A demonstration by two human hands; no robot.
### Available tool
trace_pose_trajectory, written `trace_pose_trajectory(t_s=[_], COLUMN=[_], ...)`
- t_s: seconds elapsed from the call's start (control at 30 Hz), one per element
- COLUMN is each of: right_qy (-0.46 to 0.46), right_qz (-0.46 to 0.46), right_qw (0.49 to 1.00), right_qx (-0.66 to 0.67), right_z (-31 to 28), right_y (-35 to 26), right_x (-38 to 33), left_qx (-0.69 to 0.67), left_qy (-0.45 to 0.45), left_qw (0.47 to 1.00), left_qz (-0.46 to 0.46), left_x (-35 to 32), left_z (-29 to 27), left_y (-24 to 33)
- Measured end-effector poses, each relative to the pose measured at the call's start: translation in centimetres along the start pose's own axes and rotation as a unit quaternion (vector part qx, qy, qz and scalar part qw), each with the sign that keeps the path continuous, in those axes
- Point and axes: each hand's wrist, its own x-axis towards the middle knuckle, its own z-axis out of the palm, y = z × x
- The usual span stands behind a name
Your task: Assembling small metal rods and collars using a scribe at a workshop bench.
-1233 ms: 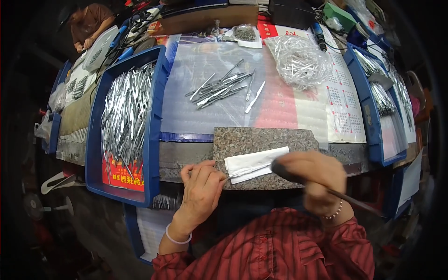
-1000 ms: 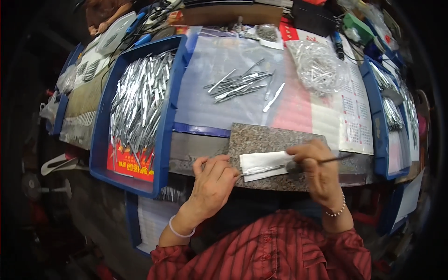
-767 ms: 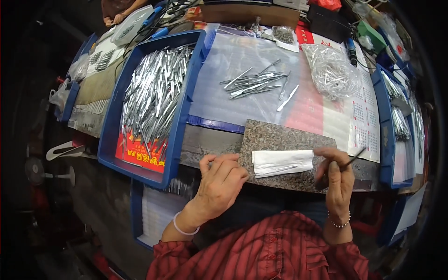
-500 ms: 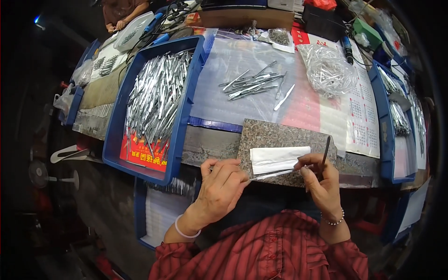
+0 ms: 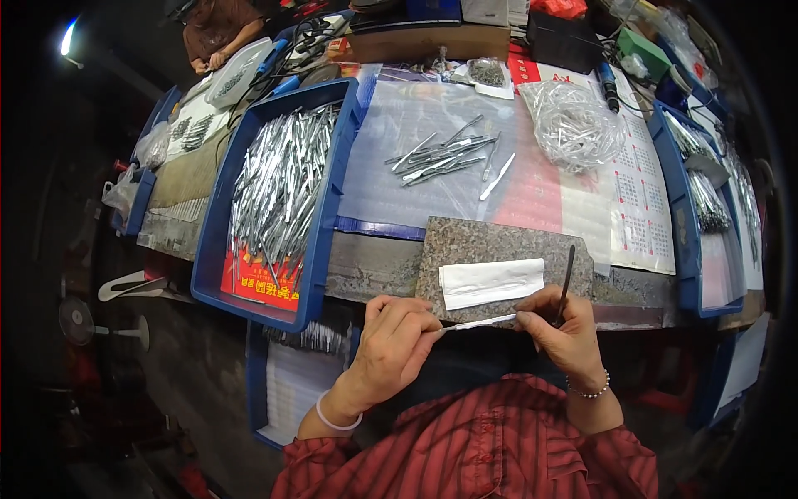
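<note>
Between my two hands, at the near edge of a speckled stone slab, a slim silvery metal piece is held roughly level. The fingertips of my left hand pinch its left end. My right hand pinches the other end with thumb and forefinger. A thin dark rod also sticks up from among the fingers of that hand; its lower part is hidden. On the slab, just beyond the metal piece, lies a folded white cloth or paper.
A blue bin full of similar metal pieces stands left. Several loose pieces lie on plastic sheeting beyond the slab. At the right are a clear bag and another blue bin. A person sits far left.
The metal piece and both hands have come slightly nearer to me, off the folded white cloth or paper. The dark rod leans a little differently. The whole view has shifted slightly.
</note>
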Motion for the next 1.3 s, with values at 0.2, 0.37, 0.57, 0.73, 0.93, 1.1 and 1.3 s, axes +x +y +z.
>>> trace_pose_trajectory(t_s=[0.2, 0.37, 0.57, 0.73, 0.93, 1.1, 1.3], right_qy=[-0.005, 0.0, -0.007, -0.017, -0.001, -0.006, 0.026], right_qz=[0.003, -0.012, -0.046, -0.101, -0.072, -0.065, -0.023], right_qw=[1.0, 1.0, 0.999, 0.993, 0.997, 0.997, 0.999], right_qx=[0.023, 0.025, -0.005, -0.059, -0.017, -0.033, -0.014], right_z=[0.0, 0.0, 0.4, 0.5, 0.8, 0.6, 0.1], right_y=[0.1, 0.3, 0.2, 0.8, 0.5, 0.3, -0.5], right_x=[0.0, -0.1, -0.4, -0.3, -0.8, -1.0, -0.5], left_qx=[-0.011, -0.097, -0.218, -0.305, -0.398, -0.317, -0.214], left_qy=[-0.009, -0.021, -0.073, -0.142, -0.138, -0.151, -0.087], left_qw=[0.999, 0.99, 0.955, 0.901, 0.846, 0.892, 0.966], left_qz=[-0.033, -0.097, -0.186, -0.274, -0.327, -0.286, -0.112], left_x=[-0.1, -0.2, 0.6, 0.4, -0.6, 0.0, 0.2], left_z=[0.2, 0.3, 0.3, 0.1, 0.5, 0.4, 1.6], left_y=[0.0, 0.2, 1.1, 0.6, 0.7, 1.2, 1.0])
